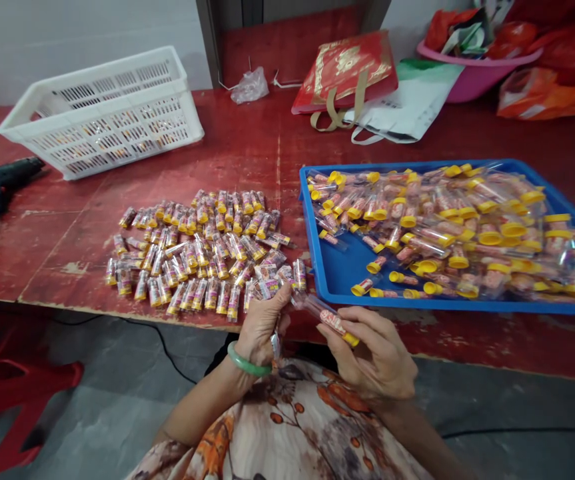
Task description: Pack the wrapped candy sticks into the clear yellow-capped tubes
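Observation:
My right hand (374,353) is closed on a small tube (334,321) with a yellow end, a red-and-white print and clear plastic reaching past its far end. That clear end points at my left hand (262,327), which wears a green bangle (250,361). The left fingers are pinched around printed film sleeves (268,280); how many is hidden. Just beyond lie rows of short yellow-ended tubes in printed wrap (200,253), on the red table (87,257). To the right, a blue tray (334,270) holds a heap of yellow-ended tubes in clear plastic (437,230).
A white slatted basket (127,130) stands at the back left, with a black heat gun (4,179) and its cord beside it. Farther back are a crumpled clear bag (250,85), a red bag (347,67), a white bag (412,100) and a filled pink basin (472,77).

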Motion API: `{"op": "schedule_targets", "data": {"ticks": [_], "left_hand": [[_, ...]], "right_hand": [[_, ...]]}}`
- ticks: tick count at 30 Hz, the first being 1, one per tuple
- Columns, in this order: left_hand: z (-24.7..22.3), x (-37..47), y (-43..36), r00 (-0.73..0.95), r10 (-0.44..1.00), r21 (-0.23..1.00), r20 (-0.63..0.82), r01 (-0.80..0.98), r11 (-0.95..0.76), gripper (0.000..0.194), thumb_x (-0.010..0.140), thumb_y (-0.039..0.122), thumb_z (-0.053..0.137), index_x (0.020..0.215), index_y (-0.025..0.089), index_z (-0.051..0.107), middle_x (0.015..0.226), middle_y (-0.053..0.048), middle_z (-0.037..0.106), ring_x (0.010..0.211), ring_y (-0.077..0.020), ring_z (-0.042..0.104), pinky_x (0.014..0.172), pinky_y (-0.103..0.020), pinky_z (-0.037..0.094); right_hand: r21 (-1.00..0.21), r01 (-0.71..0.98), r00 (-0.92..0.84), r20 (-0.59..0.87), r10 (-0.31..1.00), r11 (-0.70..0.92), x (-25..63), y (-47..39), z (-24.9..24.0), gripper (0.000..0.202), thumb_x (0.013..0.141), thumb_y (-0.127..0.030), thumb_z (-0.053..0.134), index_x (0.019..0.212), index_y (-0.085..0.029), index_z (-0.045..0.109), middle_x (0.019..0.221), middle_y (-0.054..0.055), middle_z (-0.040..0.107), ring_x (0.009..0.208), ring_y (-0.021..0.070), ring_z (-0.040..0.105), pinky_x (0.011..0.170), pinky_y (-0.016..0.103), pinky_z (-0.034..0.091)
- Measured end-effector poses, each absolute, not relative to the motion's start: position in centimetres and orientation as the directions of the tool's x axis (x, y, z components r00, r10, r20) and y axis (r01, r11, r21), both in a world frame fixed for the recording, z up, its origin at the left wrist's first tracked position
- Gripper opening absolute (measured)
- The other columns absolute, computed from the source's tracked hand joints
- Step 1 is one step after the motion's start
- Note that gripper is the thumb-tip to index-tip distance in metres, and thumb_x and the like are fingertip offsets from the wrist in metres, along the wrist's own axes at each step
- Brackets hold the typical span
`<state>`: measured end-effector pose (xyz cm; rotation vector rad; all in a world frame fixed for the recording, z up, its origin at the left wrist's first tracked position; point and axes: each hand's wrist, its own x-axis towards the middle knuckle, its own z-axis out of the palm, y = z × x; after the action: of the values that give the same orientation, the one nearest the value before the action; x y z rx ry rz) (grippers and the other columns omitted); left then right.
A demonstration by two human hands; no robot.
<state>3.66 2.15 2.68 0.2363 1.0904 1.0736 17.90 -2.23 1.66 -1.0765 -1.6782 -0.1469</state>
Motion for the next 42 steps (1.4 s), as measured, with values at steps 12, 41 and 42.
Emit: {"op": "schedule_targets", "data": {"ticks": [12, 41, 42], "left_hand": [[3.0, 3.7, 2.2, -0.071, 0.826, 0.650, -0.559, -0.655, 0.385, 0.047, 0.046, 0.036, 0.091, 0.079, 0.014, 0.065, 0.061, 0.001, 0.062, 0.053, -0.0117, 0.059, 0.045, -0.020, 0.042], [3.1, 2.9, 1.3, 0.105, 0.900, 0.699, -0.424, -0.594, 0.399, 0.036, 0.061, 0.024, 0.085, 0.092, 0.014, 0.070, 0.084, -0.004, 0.071, 0.075, -0.0157, 0.065, 0.077, -0.030, 0.052], [3.1, 3.0, 1.3, 0.128, 0.906, 0.703, -0.404, -0.590, 0.397, 0.037, 0.061, 0.023, 0.085, 0.093, 0.014, 0.070, 0.085, -0.004, 0.072, 0.077, -0.0159, 0.065, 0.078, -0.029, 0.052]], "right_hand": [[-0.364, 0.699, -0.042, 0.838, 0.544, 0.615, 17.7, -3.0, 3.2, 0.036, 0.066, 0.000, 0.077, 0.094, -0.016, 0.060, 0.093, 0.003, 0.066, 0.078, 0.0130, 0.068, 0.069, 0.026, 0.059], [-0.561, 0.527, -0.211, 0.641, 0.738, 0.638, 17.9, -1.6, 1.8, 0.039, 0.085, -0.007, 0.052, 0.123, -0.016, 0.055, 0.115, 0.013, 0.062, 0.107, 0.0214, 0.062, 0.087, 0.038, 0.056], [-0.572, 0.526, -0.163, 0.659, 0.734, 0.630, 17.9, -1.6, 1.7, 0.038, 0.084, -0.006, 0.052, 0.120, -0.017, 0.057, 0.113, 0.012, 0.063, 0.104, 0.0209, 0.063, 0.086, 0.037, 0.056]]}}
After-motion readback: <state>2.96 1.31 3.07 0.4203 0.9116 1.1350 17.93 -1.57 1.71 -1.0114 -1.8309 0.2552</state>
